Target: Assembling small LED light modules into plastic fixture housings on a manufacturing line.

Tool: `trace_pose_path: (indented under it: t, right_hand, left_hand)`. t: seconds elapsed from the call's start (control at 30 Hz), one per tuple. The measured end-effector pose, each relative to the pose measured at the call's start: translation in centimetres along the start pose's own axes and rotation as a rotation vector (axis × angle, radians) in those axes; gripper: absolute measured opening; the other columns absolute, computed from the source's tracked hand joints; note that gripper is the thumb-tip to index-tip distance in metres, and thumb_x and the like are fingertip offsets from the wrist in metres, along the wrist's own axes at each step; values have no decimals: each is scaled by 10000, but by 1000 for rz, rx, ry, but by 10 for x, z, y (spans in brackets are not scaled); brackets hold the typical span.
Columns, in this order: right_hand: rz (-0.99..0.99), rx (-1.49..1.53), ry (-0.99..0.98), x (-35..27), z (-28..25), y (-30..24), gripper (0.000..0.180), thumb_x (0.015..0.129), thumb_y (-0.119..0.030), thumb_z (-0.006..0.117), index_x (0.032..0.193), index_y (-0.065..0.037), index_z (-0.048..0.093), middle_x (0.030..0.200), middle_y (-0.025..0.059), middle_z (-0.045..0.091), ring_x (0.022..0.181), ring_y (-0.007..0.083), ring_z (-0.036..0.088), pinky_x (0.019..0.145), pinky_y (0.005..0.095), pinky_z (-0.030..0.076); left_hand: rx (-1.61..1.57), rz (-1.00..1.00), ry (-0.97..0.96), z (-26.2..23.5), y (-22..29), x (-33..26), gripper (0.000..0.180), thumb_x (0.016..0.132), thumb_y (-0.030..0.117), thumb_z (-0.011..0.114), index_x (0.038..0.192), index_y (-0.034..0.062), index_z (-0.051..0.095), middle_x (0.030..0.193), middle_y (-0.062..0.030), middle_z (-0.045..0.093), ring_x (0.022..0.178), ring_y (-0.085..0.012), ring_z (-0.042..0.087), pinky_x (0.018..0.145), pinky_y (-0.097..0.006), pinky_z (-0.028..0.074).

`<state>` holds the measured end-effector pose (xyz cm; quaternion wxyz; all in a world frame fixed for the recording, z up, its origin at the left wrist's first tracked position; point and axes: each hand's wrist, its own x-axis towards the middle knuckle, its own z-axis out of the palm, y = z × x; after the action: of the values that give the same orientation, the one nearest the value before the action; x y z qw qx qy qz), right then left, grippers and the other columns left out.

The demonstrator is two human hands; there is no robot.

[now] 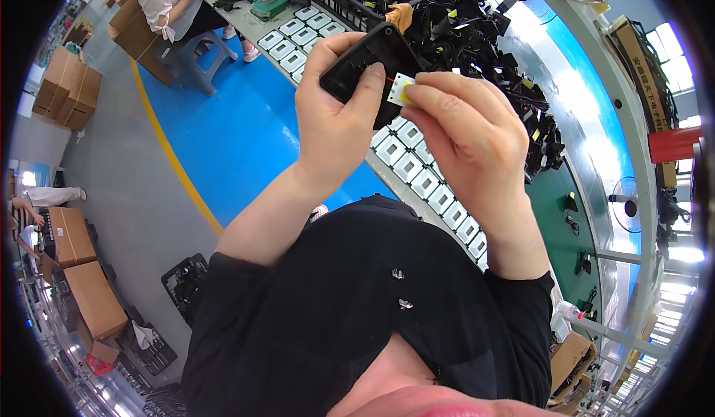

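My left hand (339,111) is wrapped round a black plastic housing (387,44), its thumb pressed inside the open shell. Between the thumb and fingers of my right hand (469,126) is a small white LED board with a yellow square (401,89). A short red wire runs from the board toward the housing. The board is held just beside the housing's edge. Beneath my hands, rows of white square frames (408,166) lie along the table. Part of the housing is hidden behind my left fingers.
A large heap of black lamp units with cables (469,52) lies beyond my right hand. A black crate (339,3) stands at the back, near a green-based bottle (268,0). Another person (167,0) sits by a grey stool (197,59). Cardboard boxes (93,298) stand on the left.
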<state>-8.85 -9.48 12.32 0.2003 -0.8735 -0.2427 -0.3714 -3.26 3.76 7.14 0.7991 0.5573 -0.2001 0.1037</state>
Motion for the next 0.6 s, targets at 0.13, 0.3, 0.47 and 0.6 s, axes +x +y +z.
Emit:
trace_pose_path:
  t: [0.13, 0.3, 0.47, 0.6]
  right_hand:
    - [-65, 16, 96, -2, 9, -1, 213, 624, -6, 694, 823, -25, 622, 837, 64, 603, 729, 224, 584, 617, 305, 488]
    - [-207, -55, 246, 2, 16, 0, 284, 535, -39, 710, 811, -27, 642, 828, 56, 611, 716, 209, 578, 601, 284, 482]
    - [-191, -36, 281, 3, 20, -2, 315, 511, -37, 705, 821, -31, 656, 830, 52, 612, 705, 198, 572, 594, 280, 476]
    - [-140, -1, 263, 1, 19, -5, 331, 492, -20, 692, 820, -30, 657, 822, 45, 604, 689, 188, 567, 574, 270, 468]
  left_hand:
    - [-178, -137, -138, -11, 9, -6, 321, 865, 42, 503, 1178, -14, 460, 1005, -57, 569, 898, -91, 539, 776, -224, 444]
    - [-443, -191, -307, -15, 25, -14, 464, 878, 82, 421, 1311, -56, 332, 1200, -111, 496, 1091, -142, 477, 935, -269, 366]
    - [-314, -138, -350, -14, 32, -18, 499, 879, 87, 408, 1340, -57, 283, 1284, -133, 420, 1163, -164, 422, 981, -278, 318]
    - [-308, -149, -371, -15, 33, -20, 510, 889, 104, 414, 1348, -59, 262, 1310, -140, 388, 1187, -170, 397, 988, -283, 310]
